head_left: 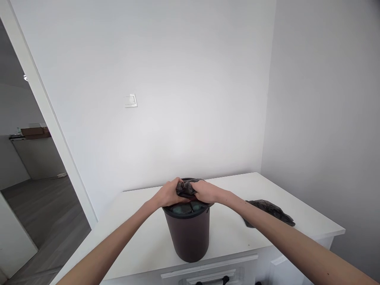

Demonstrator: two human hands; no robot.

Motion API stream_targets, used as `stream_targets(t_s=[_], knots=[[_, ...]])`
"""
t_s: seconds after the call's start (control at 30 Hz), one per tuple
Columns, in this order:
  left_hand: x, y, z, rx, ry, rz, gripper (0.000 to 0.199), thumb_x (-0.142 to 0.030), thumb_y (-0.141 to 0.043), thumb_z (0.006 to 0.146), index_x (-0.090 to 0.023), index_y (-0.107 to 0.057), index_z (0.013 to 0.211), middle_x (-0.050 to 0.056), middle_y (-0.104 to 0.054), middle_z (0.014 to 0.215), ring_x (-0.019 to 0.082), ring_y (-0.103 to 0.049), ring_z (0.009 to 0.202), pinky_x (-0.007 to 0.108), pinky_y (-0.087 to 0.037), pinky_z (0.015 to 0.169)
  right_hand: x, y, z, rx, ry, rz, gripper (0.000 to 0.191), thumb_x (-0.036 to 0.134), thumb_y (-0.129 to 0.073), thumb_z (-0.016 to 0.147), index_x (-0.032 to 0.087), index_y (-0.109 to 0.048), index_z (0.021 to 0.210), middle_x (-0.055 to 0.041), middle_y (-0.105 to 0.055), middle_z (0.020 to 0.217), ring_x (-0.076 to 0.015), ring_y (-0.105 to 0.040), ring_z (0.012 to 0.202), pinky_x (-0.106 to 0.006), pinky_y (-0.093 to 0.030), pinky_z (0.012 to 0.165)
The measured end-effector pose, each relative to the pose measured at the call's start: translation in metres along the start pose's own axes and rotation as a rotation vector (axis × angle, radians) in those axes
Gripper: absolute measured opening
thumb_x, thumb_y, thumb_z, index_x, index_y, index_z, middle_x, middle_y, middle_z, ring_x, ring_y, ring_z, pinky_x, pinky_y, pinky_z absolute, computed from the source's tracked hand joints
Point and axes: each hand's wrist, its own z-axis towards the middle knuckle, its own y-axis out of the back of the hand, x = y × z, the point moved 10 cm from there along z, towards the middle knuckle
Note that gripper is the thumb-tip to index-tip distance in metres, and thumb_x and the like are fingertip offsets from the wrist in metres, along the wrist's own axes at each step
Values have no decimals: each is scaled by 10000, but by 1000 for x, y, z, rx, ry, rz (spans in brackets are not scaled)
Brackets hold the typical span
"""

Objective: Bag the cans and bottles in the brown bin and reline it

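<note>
A dark trash bin (190, 237) with a black rim stands upright on the white cabinet top. Over its mouth, my left hand (170, 192) and my right hand (206, 191) both grip a bunched black plastic bag (186, 187), one from each side. Below the hands, inside the rim, lie dark greenish contents (182, 208) that I cannot make out. Another crumpled black plastic bag (271, 211) rests on the cabinet top to the right, partly covered by my right forearm.
The white cabinet (142, 245) has drawers with dark knobs at its front. Behind it is a wall with a light switch (131, 100). At the left, a doorway opens on a room with a cardboard box (35, 132) on a surface.
</note>
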Motion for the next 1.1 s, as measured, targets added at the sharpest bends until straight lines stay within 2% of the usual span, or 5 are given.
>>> stream_targets(t_s=[0.27,0.47,0.8,0.97,1.1], knots=[[-16,81,17,-339,81,-513,507,-472,-944,546,-226,-610,838,-95,-471,572,109,-404,549,264,-291,554,-7,104,12,-475,-124,543,162,159,-476,869,223,-625,871,13,-568,714,-164,-499,638,-280,-373,641],[-40,118,30,-355,130,-755,525,-309,-974,491,-208,-570,811,-72,-524,588,126,-519,548,282,-404,569,-2,155,19,-639,-111,648,169,328,-432,971,235,-549,893,38,-486,680,-140,-431,576,-259,-339,566],[-118,247,-33,-722,-266,-1093,480,-44,-734,728,-226,-297,650,-131,-156,544,23,-155,406,196,-162,387,76,251,-27,-880,391,1157,371,570,-600,986,249,-477,848,103,-243,615,-71,-254,475,-192,-233,445],[-136,294,-80,-781,-256,-1195,465,37,-571,839,-231,-247,642,-113,-86,543,26,-129,387,189,-160,380,129,256,-32,-793,479,1265,380,590,-591,989,258,-450,870,93,-239,650,-72,-318,496,-177,-294,464],[-109,297,-108,-803,-175,-1202,447,54,-582,810,-231,-282,642,-129,-121,495,24,-122,370,184,-171,339,151,210,-27,-715,421,1233,328,540,-504,1033,257,-454,875,96,-247,628,-89,-301,489,-209,-301,477]])
